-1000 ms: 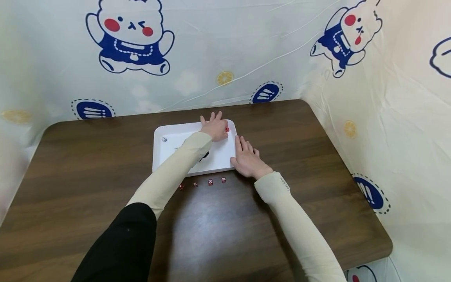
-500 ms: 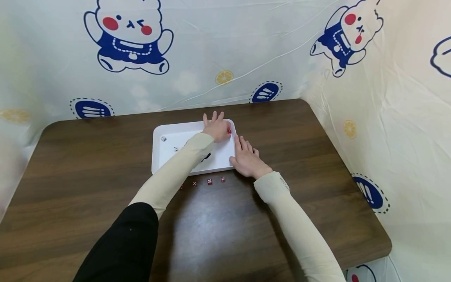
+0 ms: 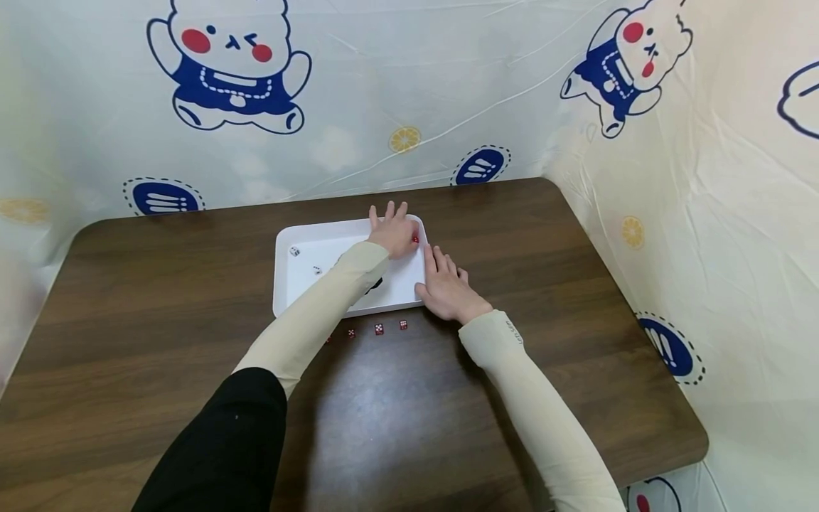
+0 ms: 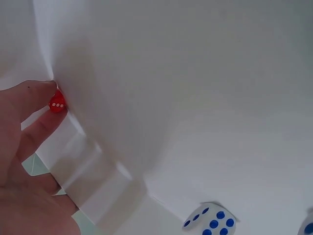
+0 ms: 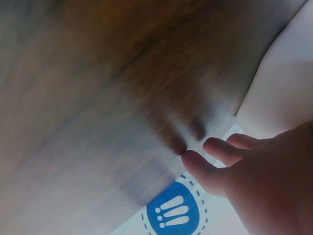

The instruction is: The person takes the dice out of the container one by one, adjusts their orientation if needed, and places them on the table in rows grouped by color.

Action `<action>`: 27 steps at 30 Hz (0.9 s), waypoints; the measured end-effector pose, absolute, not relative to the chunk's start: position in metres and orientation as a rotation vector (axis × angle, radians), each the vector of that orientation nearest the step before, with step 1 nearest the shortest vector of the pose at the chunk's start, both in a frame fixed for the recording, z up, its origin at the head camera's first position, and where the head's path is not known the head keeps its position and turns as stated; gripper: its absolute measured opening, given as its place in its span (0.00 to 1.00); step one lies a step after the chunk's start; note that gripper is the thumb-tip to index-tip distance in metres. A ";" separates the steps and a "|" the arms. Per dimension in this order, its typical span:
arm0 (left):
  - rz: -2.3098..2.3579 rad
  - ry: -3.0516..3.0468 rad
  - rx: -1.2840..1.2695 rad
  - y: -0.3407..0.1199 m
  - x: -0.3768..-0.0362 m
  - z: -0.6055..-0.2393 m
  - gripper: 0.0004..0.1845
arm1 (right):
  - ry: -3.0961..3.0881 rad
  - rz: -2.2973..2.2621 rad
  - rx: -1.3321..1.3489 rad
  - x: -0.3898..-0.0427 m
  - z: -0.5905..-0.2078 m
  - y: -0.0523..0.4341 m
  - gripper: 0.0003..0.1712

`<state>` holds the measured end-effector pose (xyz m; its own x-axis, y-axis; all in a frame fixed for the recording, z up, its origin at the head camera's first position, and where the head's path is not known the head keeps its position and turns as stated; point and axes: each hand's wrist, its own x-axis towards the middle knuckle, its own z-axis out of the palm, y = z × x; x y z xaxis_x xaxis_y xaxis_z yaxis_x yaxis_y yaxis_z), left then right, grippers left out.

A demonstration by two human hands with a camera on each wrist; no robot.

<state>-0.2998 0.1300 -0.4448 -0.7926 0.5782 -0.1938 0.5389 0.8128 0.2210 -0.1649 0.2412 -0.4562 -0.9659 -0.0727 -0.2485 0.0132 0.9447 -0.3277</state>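
Resting flat on the dark wooden table (image 3: 160, 334) at the near right corner of the white tray (image 3: 288, 284), the right hand (image 3: 448, 291) is lying with its fingers straight and relaxed, gripping nothing, its edge just touching the tray rim. Nearer the person, a row of small red dice (image 3: 379, 328) is sitting on the table just in front of the tray's near edge, partly hidden by the left sleeve. Farther on, the left hand (image 3: 392, 232) is reaching across the tray to its far right corner, where it is pinching a red die (image 4: 57, 104) between thumb and fingertip (image 4: 41, 88); the die is pressing against the tray's raised wall, with three white pips showing in the left wrist view. Two white dice with blue pips (image 3: 295, 251) are lying well apart from that hand, in the tray's far left part. The tray is smooth, rectangular and round-cornered, with open wood on both sides. A glossy plastic sheet printed with cartoon bears (image 3: 233, 64) is enclosing the table's far and right edges.
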 end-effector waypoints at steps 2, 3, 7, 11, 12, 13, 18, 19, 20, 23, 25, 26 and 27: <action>0.223 2.750 0.864 0.130 -0.300 -0.446 0.10 | 2.840 -0.478 -0.042 -0.165 -0.456 0.241 0.46; 0.221 2.752 0.865 0.130 -0.300 -0.446 0.10 | 2.840 -0.475 -0.041 -0.165 -0.456 0.241 0.46; 0.217 2.758 0.871 0.130 -0.301 -0.447 0.09 | 2.843 -0.482 -0.039 -0.165 -0.457 0.241 0.46; 0.215 2.759 0.876 0.130 -0.301 -0.448 0.09 | 2.846 -0.490 -0.038 -0.165 -0.457 0.241 0.45; 0.214 2.757 0.877 0.130 -0.301 -0.447 0.09 | 2.845 -0.488 -0.038 -0.165 -0.457 0.241 0.45; 0.212 2.756 0.877 0.130 -0.301 -0.447 0.09 | 2.845 -0.486 -0.038 -0.165 -0.457 0.241 0.45; 0.194 2.759 0.871 0.129 -0.300 -0.446 0.10 | 2.844 -0.481 -0.036 -0.165 -0.456 0.241 0.45; 0.192 2.760 0.868 0.129 -0.300 -0.445 0.10 | 2.845 -0.481 -0.035 -0.165 -0.456 0.241 0.45; 0.189 2.761 0.865 0.128 -0.300 -0.445 0.10 | 2.845 -0.482 -0.035 -0.165 -0.456 0.241 0.45; 0.184 2.765 0.861 0.128 -0.299 -0.444 0.10 | 2.846 -0.484 -0.035 -0.165 -0.456 0.240 0.45; 0.182 2.768 0.862 0.128 -0.299 -0.444 0.10 | 2.846 -0.489 -0.036 -0.165 -0.456 0.240 0.45; 0.177 2.771 0.865 0.128 -0.299 -0.443 0.10 | 2.846 -0.492 -0.036 -0.165 -0.456 0.241 0.45; 0.172 2.772 0.869 0.128 -0.298 -0.443 0.10 | 2.846 -0.495 -0.037 -0.164 -0.456 0.241 0.45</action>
<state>-0.2981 0.1282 -0.4426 -0.7974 0.5749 -0.1834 0.5477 0.8171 0.1797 -0.1644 0.2407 -0.4561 -0.9678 -0.0674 -0.2423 0.0184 0.9418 -0.3357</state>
